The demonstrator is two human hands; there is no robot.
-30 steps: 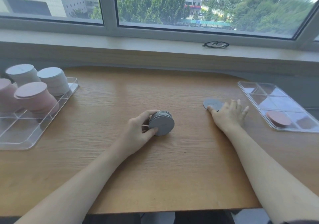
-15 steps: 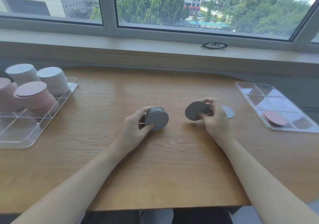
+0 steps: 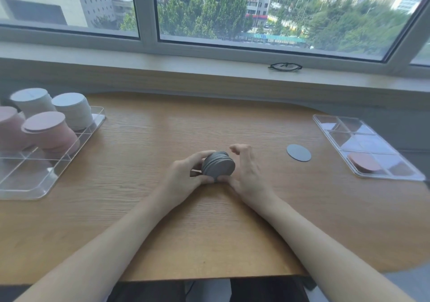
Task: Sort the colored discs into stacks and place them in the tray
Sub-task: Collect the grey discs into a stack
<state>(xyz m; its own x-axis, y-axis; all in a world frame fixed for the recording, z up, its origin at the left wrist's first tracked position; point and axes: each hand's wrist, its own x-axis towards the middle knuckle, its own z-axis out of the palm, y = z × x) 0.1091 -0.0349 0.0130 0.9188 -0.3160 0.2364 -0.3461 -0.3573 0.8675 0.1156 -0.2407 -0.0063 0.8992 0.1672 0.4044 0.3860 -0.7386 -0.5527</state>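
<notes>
Since the earlier frames the right hand (image 3: pixel 247 173) has carried a grey disc across to the grey stack (image 3: pixel 218 166) and now rests against its right face, fingers loosely spread, thumb at the lower edge. On the other side the left hand (image 3: pixel 186 176) grips the stack on edge, fingers over the top and thumb beneath, at the middle of the worktop (image 3: pixel 209 232). One loose grey disc (image 3: pixel 298 152) lies flat to the right, well apart, near the right tray (image 3: pixel 325 120), which holds a pink disc (image 3: pixel 364 165). Far left, the left tray (image 3: pixel 35 185) carries pink stacks (image 3: pixel 50 132) and white stacks (image 3: pixel 72 111).

Held on edge between two hands, the discs could fan out or slip if either side eases its pressure, scattering them. How many discs the stack holds is hard to make out, and the leftmost pink stack is cut off by the frame
</notes>
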